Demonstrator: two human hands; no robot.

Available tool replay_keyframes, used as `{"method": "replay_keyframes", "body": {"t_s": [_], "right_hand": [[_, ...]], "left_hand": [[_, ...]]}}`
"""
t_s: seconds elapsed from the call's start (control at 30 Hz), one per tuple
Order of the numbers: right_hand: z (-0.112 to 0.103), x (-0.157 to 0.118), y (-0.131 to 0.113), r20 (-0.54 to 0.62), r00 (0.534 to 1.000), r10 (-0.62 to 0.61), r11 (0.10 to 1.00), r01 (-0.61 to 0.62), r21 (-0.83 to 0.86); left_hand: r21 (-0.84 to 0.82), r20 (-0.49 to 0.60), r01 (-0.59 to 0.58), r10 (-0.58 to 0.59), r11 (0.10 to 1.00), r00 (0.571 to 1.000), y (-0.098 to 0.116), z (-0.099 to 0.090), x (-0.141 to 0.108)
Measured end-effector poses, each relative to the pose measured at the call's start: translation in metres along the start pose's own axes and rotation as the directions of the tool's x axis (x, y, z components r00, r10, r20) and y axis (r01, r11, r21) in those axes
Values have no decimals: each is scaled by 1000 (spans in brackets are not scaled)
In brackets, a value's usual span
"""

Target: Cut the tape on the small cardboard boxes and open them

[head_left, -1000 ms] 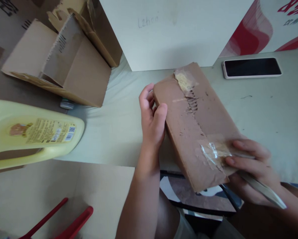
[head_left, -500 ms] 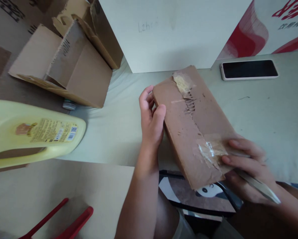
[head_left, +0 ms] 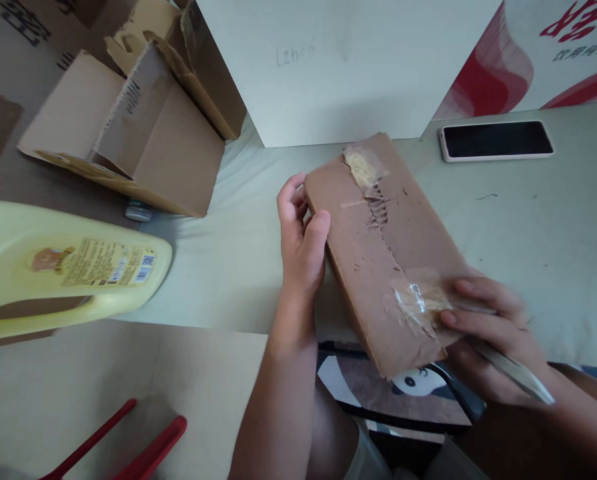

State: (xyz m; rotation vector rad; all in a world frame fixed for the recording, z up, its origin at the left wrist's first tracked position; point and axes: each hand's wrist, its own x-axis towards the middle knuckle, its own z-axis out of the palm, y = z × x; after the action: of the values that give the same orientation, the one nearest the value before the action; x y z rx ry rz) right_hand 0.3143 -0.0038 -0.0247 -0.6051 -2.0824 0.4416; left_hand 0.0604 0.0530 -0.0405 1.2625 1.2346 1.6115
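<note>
A flat brown cardboard box [head_left: 358, 247] is tilted in front of me, its near end over the table's front edge. My left hand [head_left: 303, 233] grips its left side, thumb on the upper face and fingers behind the edge. My right hand [head_left: 498, 340] holds the lower right corner, fingertips against a patch of clear tape [head_left: 418, 300]. A slim, pale grey pointed tool [head_left: 516, 370] is tucked in that same hand; its kind is unclear. Down the box's face runs a torn, cut seam [head_left: 377, 208], with more crumpled yellowish tape [head_left: 363, 167] at the far end.
A phone [head_left: 497, 141] lies at the back right, before a white panel [head_left: 348, 87]. Open cardboard boxes [head_left: 173, 147] and a yellow jug [head_left: 118, 267] stand on the left. Red handles [head_left: 153, 447] show low at left; a panda-print item [head_left: 393, 393] is below the box.
The box and both hands appear very slightly further left, along with a small shift of the whole view. Both grips stay the same.
</note>
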Motion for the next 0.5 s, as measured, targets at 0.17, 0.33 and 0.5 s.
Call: {"method": "replay_keyframes", "body": {"t_s": [0.17,0.33,0.5], "right_hand": [[1,0,-1,-19,1000,20,999,-21,-33],[1,1,-1,6,1000,7,1000,-7,7],[-1,0,0,15,1000,0,1000,0,7]], "left_hand": [[-8,-12,-2,2,1000,1000,0,0,0],[-5,-23,3,-3,1000,1000,1,1,0],[5,-14,5,-5,1000,1000,1,0,1]]}}
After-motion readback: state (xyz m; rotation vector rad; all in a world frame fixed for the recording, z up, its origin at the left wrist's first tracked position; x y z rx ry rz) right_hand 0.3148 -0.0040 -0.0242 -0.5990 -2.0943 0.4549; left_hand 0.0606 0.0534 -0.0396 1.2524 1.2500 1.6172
